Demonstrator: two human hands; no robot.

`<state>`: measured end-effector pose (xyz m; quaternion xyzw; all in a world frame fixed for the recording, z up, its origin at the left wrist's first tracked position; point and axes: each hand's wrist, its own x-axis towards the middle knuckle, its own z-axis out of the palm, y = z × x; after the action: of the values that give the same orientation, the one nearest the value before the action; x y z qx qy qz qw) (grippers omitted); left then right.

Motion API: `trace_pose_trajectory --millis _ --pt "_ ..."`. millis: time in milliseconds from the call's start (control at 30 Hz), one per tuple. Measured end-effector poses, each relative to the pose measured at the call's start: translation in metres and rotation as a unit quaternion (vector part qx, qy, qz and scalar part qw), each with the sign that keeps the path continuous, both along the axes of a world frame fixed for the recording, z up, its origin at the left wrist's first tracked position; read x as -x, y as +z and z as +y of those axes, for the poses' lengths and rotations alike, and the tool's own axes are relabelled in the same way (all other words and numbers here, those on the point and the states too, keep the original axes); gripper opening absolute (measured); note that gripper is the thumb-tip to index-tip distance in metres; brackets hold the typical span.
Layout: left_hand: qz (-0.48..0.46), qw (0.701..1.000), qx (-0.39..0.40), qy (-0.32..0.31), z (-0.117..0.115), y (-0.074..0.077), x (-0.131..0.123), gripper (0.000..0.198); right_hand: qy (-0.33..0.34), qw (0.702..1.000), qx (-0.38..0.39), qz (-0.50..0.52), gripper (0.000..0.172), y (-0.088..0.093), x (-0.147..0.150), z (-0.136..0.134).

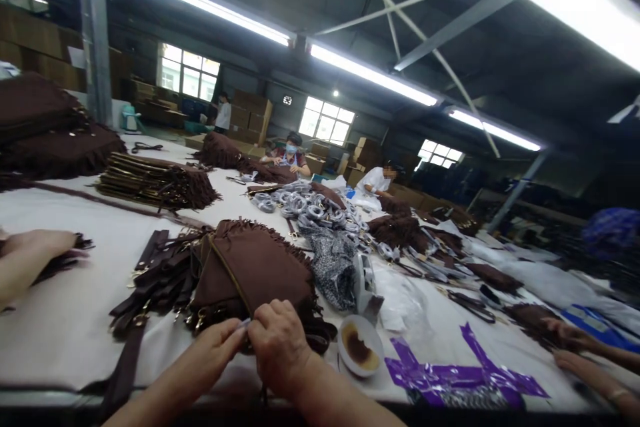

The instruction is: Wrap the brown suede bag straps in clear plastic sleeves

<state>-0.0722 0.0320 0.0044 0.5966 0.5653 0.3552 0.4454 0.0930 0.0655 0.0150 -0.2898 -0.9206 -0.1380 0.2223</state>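
A stack of brown fringed bags [265,263] lies at the table's front edge, with a gold zipper across the top one. My left hand [220,340] is at its near edge, fingers pinched at a small pale item that I cannot make out. Right beside it, my right hand [277,333] is closed, its fingertips meeting the left ones; what they hold is too small to name. Dark brown straps [160,273] with gold clasps lie to the left of the bags. A bowl with brown residue [360,345] stands right of my right hand.
Purple tape [450,377] lies at the front right. Grey rings [315,210], a patterned cloth [333,267] and clear plastic [403,297] lie beyond. Zippered pouches [150,180] are stacked at back left. Other people's hands work at the left [37,253] and right [575,347].
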Motion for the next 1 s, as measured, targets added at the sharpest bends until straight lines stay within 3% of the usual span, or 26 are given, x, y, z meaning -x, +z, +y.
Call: trace_pose_trajectory --millis 133,267,400,567,667,767,867,1000 --pt "0.108 0.985 -0.13 -0.025 -0.004 -0.012 0.003 0.033 0.022 0.998 0.008 -0.062 0.006 0.01 0.003 0.008" --pt "0.206 0.968 -0.143 -0.006 -0.012 -0.015 0.002 0.033 0.047 0.997 0.026 -0.053 0.009 0.01 0.001 0.013" --pt "0.215 0.966 -0.141 -0.004 -0.013 -0.014 0.001 0.034 0.076 0.996 0.049 -0.022 0.022 0.005 -0.002 0.019" --pt "0.11 0.987 -0.119 0.004 -0.012 -0.013 0.001 0.038 0.106 0.993 0.036 -0.034 0.015 0.007 -0.004 0.021" --pt "-0.092 0.994 0.044 -0.032 -0.012 -0.01 0.003 0.043 0.113 0.993 0.025 -0.03 0.019 0.008 -0.004 0.021" --pt "-0.265 0.947 0.176 -0.05 -0.014 -0.007 0.002 0.042 0.11 0.993 0.021 -0.026 0.02 0.007 -0.005 0.019" --pt "-0.299 0.937 0.183 -0.015 -0.016 -0.007 -0.004 0.037 0.113 0.993 0.037 -0.023 0.019 0.004 -0.009 0.013" --pt "-0.265 0.951 0.156 0.03 -0.016 -0.012 -0.011 0.036 0.104 0.992 0.071 0.01 0.04 -0.001 -0.035 -0.002"
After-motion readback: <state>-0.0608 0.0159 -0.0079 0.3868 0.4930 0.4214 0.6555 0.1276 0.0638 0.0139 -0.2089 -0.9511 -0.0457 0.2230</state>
